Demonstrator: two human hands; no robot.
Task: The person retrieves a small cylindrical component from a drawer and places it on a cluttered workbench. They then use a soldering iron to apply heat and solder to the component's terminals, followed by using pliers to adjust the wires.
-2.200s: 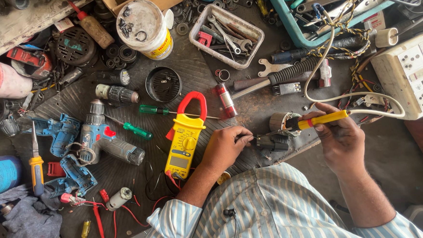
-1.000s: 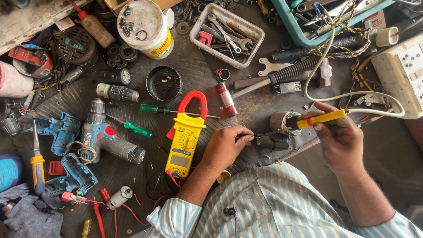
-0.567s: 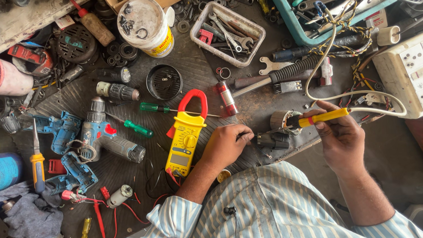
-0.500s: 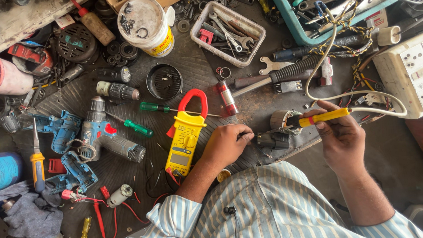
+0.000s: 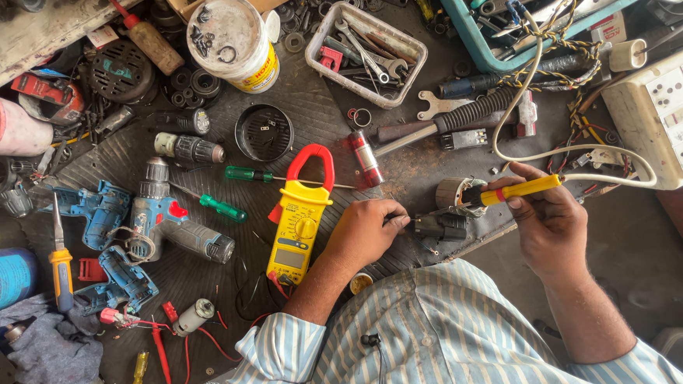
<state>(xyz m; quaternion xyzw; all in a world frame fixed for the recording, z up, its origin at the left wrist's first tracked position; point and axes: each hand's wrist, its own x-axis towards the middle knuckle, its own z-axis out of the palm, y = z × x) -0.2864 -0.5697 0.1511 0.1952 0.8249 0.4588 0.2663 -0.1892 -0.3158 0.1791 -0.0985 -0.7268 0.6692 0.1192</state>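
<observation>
My right hand (image 5: 547,218) grips a yellow-handled soldering iron (image 5: 519,189) with a white cord; its tip points left at a small round grey part (image 5: 455,193) on the bench edge. My left hand (image 5: 365,231) rests on the dark mat with its fingers pinched on a thin wire beside a small black component (image 5: 439,226). A yellow clamp meter with red jaws (image 5: 300,217) lies just left of my left hand.
A blue drill (image 5: 173,222) and opened blue drill shells (image 5: 104,243) lie at left. Green screwdrivers (image 5: 236,190), a white tub (image 5: 233,42), a tray of wrenches (image 5: 366,44), a teal crate (image 5: 496,28) and a white switchboard (image 5: 669,116) crowd the bench.
My left hand's fingers have shifted slightly right toward the black component. The right hand holds the soldering iron almost unmoved.
</observation>
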